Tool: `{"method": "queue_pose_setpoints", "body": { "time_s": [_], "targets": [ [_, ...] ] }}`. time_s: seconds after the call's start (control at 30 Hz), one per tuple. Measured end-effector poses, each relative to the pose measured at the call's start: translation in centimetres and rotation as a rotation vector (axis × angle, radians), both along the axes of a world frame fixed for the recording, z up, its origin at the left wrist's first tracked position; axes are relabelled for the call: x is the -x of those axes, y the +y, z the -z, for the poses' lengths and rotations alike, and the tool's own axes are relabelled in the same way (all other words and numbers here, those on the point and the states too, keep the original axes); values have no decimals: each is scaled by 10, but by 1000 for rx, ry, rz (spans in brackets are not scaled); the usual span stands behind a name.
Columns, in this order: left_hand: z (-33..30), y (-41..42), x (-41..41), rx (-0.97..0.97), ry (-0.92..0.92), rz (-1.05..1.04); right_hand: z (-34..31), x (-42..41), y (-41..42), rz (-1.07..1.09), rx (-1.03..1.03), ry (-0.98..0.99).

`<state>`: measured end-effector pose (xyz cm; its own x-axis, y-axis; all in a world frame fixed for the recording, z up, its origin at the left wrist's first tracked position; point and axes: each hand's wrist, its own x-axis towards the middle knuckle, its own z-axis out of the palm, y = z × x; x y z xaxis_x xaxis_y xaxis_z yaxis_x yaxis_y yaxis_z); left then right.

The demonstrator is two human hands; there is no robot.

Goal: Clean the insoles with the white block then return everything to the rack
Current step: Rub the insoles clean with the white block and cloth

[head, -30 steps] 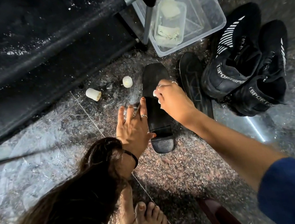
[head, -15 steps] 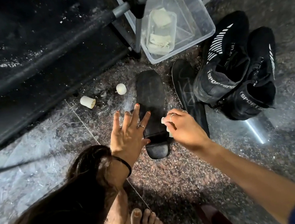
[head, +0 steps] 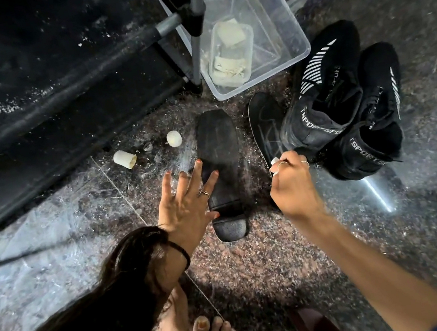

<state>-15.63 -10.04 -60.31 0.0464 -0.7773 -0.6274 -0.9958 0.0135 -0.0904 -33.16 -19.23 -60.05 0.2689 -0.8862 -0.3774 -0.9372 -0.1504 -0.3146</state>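
Right hand [head: 293, 181] shifted off first insole [head: 218, 148], fingers clamped on white block [head: 275, 160]; left hand [head: 186, 204] fingers spread, touching it.

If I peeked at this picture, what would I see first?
First, two hands in the middle: the left hand lies spread with fingers on a dark insole on the floor, and the right hand pinches a small white block beside a second insole. To the right sits a pair of black shoes, with a clear box behind them.
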Motion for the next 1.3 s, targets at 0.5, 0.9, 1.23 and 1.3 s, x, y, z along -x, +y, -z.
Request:
{"method": "queue_pose_setpoints", "body": {
  "time_s": [0.5, 0.9, 1.23, 1.3],
  "targets": [
    [-7, -4, 6, 14, -22, 82, -8, -13, -4, 25, 23, 70],
    [-4, -29, 33, -17, 107, 212, -8, -14, -6, 104, -26, 6],
    [5, 1, -13, 74, 88, 197, -19, -36, 24, 60, -86, -74],
    [7, 12, -25, 133, 114, 183, -17, -42, 36, 50, -108, -106]
  ]
}}
